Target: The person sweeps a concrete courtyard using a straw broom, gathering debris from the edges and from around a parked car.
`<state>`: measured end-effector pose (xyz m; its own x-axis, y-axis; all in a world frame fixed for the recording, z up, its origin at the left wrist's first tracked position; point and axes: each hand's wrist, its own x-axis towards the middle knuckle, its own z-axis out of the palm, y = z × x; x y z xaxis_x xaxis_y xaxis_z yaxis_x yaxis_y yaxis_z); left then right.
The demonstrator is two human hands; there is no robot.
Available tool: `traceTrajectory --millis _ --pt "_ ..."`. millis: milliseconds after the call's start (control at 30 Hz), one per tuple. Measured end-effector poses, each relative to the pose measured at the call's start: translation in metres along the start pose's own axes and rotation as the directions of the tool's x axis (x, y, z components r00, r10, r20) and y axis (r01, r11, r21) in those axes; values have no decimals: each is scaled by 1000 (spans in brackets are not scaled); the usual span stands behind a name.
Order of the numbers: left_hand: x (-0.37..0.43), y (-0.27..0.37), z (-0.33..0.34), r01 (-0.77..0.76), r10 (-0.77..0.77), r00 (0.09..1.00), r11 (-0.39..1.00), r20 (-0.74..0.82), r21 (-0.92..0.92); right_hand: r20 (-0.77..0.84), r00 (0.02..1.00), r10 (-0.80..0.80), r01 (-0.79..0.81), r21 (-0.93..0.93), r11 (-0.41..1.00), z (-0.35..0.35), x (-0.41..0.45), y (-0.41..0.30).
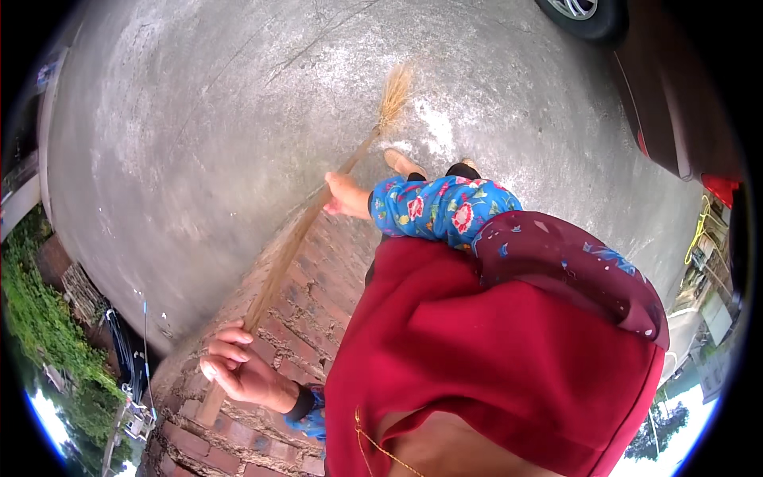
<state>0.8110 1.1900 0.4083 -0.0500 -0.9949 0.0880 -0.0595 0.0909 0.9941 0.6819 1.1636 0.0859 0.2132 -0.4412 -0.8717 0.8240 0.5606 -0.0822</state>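
Observation:
A broom with a long wooden handle (286,256) slants across the view. Its straw bristles (395,95) rest on or just over the concrete ground, ahead of the feet. My right hand (347,195), in a blue floral sleeve, grips the handle partway down. Farther up, near the butt end, my left hand (247,371) has its fingers curled round the handle, and the tip sticks out past the palm. Part of that grip is hidden behind the fingers.
A brick wall (298,322) runs close along my left side, under the handle. At the right stands a dark car (661,101), with its wheel (590,18) at the top. My shoes (402,162) stand on grey concrete (179,149). Green plants (42,304) grow at far left.

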Motion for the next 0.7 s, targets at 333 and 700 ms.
traceTrajectory --millis 333,700 --pt "24 23 17 -218 306 930 905 -203 365 437 890 -133 207 -125 970 158 47 -37" --pt "123 -41 3 -39 24 967 998 -253 -53 67 977 -203 212 -186 959 134 107 -107"
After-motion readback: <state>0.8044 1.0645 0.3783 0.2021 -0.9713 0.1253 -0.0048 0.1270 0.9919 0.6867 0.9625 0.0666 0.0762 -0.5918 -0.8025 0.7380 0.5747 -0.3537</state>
